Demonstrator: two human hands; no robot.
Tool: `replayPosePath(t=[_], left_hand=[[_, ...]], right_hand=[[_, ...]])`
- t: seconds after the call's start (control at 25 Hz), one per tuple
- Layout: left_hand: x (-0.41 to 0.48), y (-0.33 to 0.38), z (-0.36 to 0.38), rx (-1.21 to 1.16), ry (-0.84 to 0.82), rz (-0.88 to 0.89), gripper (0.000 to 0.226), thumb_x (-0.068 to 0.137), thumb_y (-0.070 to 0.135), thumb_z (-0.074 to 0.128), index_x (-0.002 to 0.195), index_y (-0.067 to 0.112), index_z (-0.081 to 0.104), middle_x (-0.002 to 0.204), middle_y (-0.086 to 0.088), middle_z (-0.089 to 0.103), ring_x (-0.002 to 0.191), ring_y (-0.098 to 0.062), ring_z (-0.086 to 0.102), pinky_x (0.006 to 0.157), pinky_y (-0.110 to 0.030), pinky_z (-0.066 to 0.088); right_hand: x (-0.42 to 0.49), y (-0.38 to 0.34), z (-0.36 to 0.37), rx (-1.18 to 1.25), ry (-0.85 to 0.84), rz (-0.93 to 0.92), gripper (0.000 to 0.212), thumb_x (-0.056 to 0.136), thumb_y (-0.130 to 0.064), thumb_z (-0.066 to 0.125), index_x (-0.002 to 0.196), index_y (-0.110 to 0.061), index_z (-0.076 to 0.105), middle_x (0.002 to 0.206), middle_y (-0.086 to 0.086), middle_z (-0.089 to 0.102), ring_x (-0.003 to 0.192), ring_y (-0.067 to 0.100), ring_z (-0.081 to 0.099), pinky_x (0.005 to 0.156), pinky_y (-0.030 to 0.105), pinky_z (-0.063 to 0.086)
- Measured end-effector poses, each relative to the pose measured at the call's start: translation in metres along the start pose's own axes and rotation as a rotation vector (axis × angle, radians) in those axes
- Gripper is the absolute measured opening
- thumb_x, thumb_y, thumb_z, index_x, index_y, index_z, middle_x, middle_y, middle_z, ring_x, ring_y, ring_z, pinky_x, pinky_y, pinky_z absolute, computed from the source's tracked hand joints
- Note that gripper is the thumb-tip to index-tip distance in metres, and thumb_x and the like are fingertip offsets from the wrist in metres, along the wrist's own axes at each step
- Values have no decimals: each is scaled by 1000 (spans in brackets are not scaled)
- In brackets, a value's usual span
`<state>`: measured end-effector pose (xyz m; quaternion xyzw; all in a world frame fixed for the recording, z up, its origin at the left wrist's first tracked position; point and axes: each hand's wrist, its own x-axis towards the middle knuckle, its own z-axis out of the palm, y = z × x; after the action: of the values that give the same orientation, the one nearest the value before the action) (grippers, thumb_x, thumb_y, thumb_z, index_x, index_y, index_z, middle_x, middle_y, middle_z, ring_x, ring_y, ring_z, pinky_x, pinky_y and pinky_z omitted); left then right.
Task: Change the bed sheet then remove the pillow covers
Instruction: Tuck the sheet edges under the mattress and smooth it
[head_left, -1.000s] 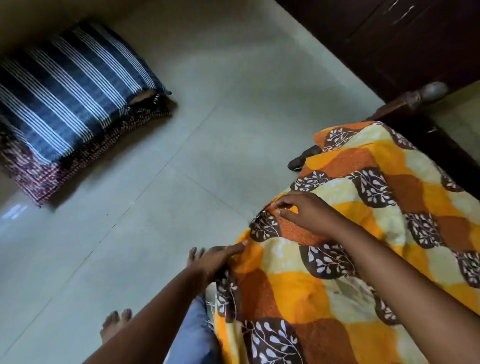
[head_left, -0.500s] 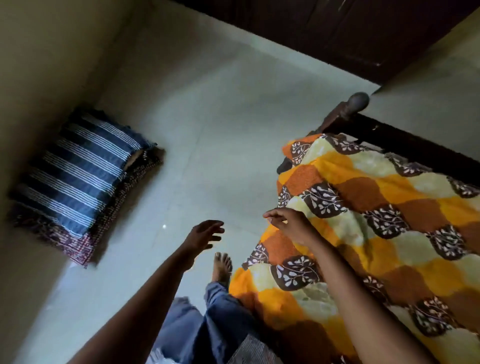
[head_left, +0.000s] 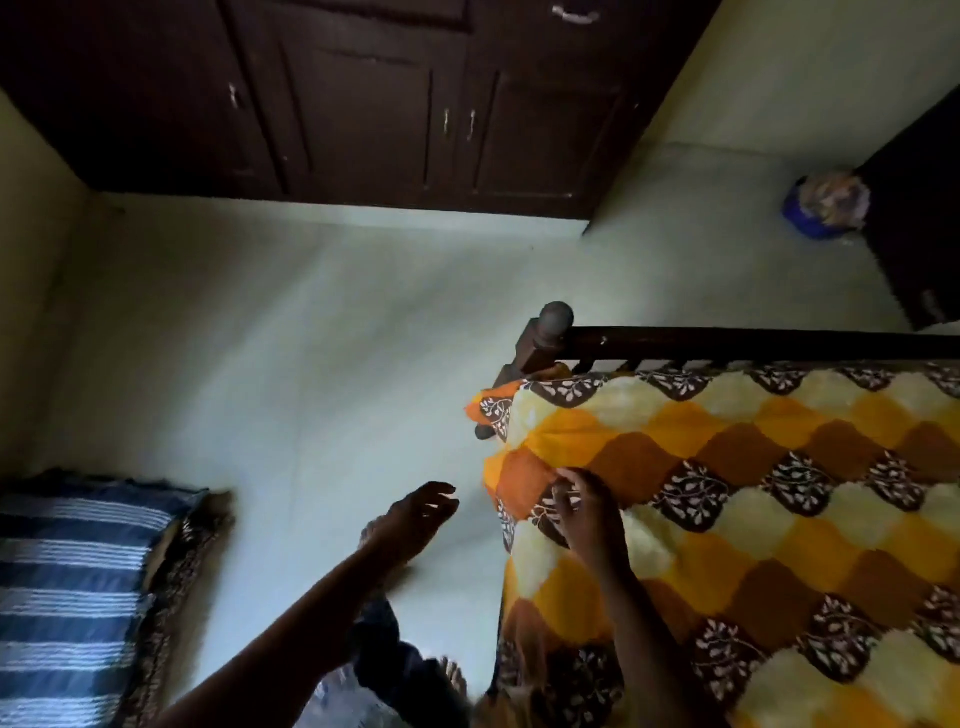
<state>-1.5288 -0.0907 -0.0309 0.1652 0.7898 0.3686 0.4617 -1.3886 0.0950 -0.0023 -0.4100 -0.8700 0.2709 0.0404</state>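
Note:
An orange, yellow and brown leaf-patterned bed sheet (head_left: 753, 493) covers the bed on the right, up to its dark wooden footboard (head_left: 727, 343). My right hand (head_left: 584, 512) rests on the sheet near the bed's left edge, fingers curled into the cloth. My left hand (head_left: 415, 514) hangs in the air over the floor just left of the bed, fingers loosely spread and holding nothing. A blue-and-white striped pillow (head_left: 72, 587) lies on the floor at the lower left, on top of a dark patterned pillow (head_left: 182, 561).
A dark wooden wardrobe (head_left: 363, 104) fills the far wall. A blue bin (head_left: 826, 208) with stuff in it stands in the far right corner beside a dark door (head_left: 914, 208). Pale tiled floor (head_left: 311, 338) lies between bed, pillows and wardrobe. My feet are below my arms.
My left hand has let go of the sheet's edge and lifted into the air. My right hand stays on the sheet. My head has tilted up, bringing the wardrobe and footboard into view.

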Motion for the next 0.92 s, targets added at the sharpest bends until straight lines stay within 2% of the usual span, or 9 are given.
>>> replayPosePath(t=[0.08, 0.2, 0.4, 0.48, 0.56, 0.68, 0.8, 0.84, 0.92], left_hand=[[46, 18, -2, 48, -28, 69, 32, 90, 38, 56, 121, 30, 55, 110, 5, 64, 108, -13, 60, 85, -17, 41], [106, 24, 3, 86, -28, 194, 38, 92, 31, 55, 128, 21, 51, 121, 1, 60, 115, -12, 54, 88, -13, 35], [179, -1, 37, 69, -73, 463, 40, 92, 26, 54, 131, 17, 49, 129, -3, 55, 120, -14, 50, 94, -12, 31], [206, -8, 51, -26, -54, 555, 41, 92, 28, 53, 132, 19, 48, 134, -3, 51, 123, -17, 48, 104, -26, 36], [225, -12, 65, -219, -70, 546, 43, 91, 40, 52, 131, 26, 46, 135, 1, 50, 121, -22, 50, 104, -45, 41], [236, -5, 84, -382, -105, 549, 42, 94, 36, 45, 135, 32, 39, 132, 17, 42, 122, -9, 43, 105, -32, 35], [244, -2, 97, -384, -31, 660, 42, 97, 32, 42, 138, 26, 41, 130, 14, 43, 125, -8, 40, 107, -28, 32], [247, -2, 99, -360, 25, 672, 39, 97, 31, 42, 135, 21, 47, 127, 9, 48, 122, -10, 43, 104, -25, 34], [251, 1, 101, -364, 129, 634, 30, 96, 29, 47, 118, 13, 59, 110, 1, 58, 104, -14, 55, 84, -17, 44]], right_hand=[[20, 9, 17, -92, 84, -41, 52, 87, -42, 42, 120, -7, 60, 127, 15, 58, 115, 33, 54, 90, 40, 49], [46, 32, 49, -203, 48, -108, 61, 90, -56, 33, 135, -17, 46, 145, 10, 41, 132, 23, 33, 98, 41, 42], [60, 72, 96, -274, 154, -231, 58, 94, -52, 32, 140, -20, 41, 149, 1, 36, 138, 18, 32, 108, 47, 32], [63, 81, 102, -292, 217, -300, 56, 92, -48, 35, 141, -21, 39, 150, 0, 35, 140, 17, 28, 113, 44, 24], [60, 88, 109, -309, 284, -328, 56, 92, -48, 33, 142, -23, 38, 150, -3, 34, 140, 14, 26, 115, 41, 21], [61, 95, 116, -291, 374, -334, 53, 92, -45, 37, 141, -26, 40, 149, -7, 35, 139, 10, 27, 114, 40, 24], [61, 97, 118, -296, 429, -378, 51, 92, -46, 38, 139, -26, 43, 147, -7, 39, 138, 10, 31, 111, 40, 30], [61, 96, 118, -289, 437, -379, 51, 92, -46, 37, 138, -25, 44, 146, -7, 40, 137, 10, 32, 112, 38, 29], [61, 94, 117, -259, 448, -378, 50, 91, -46, 39, 136, -26, 46, 145, -8, 42, 135, 10, 33, 112, 32, 27]])
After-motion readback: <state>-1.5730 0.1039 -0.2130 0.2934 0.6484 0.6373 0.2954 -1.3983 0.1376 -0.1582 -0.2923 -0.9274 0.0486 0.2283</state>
